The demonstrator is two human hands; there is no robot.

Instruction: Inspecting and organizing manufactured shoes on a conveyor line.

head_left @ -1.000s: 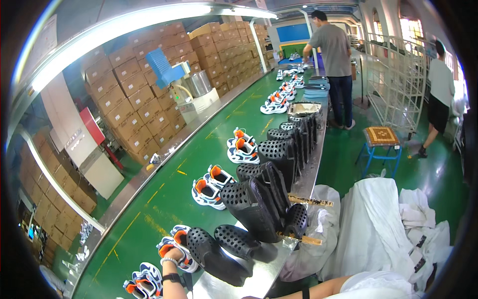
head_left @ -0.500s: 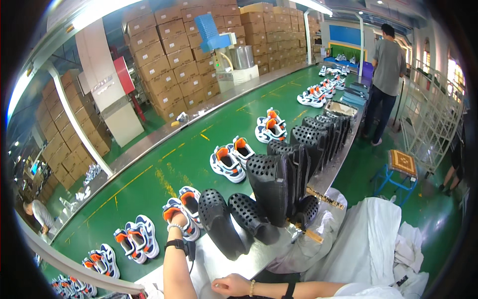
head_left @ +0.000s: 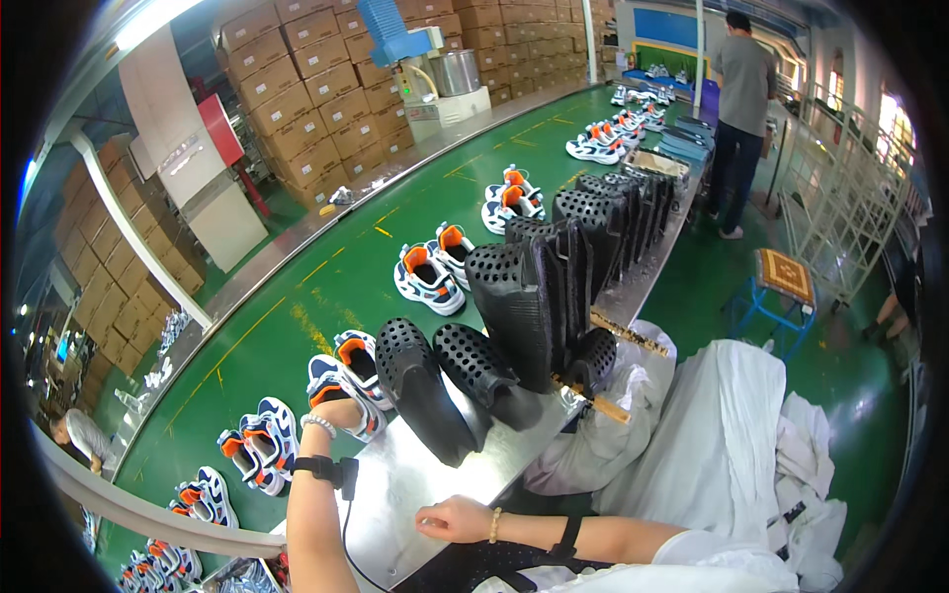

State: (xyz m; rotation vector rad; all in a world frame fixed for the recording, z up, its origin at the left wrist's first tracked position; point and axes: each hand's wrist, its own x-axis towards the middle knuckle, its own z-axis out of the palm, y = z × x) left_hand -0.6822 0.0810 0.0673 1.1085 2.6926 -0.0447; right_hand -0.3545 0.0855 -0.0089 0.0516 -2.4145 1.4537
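Note:
My left hand point(head_left: 339, 413) is pushed into the opening of a white, navy and orange sneaker point(head_left: 368, 419) on the green belt, and the shoe hides its fingers. The other sneaker of that pair point(head_left: 360, 358) lies directly beyond it. My right hand point(head_left: 451, 519) is loosely curled above the metal ledge, with nothing visible in it. Just right of the left hand, a black shoe-shaped form with holes point(head_left: 415, 381) leans at a tilt. A second black perforated form point(head_left: 481, 371) is beside it.
Taller black forms point(head_left: 514, 306) stand in a row along the metal ledge point(head_left: 400, 494). More sneaker pairs line the green belt point(head_left: 262, 366). White sacks point(head_left: 722, 425) hang at my right, near a blue stool point(head_left: 786, 282). A person point(head_left: 741, 109) stands farther along the belt.
The view has shifted, so the belt and shoes appear higher. My left hand stays in the sneaker. My right hand shows farther forward over the ledge, still curled.

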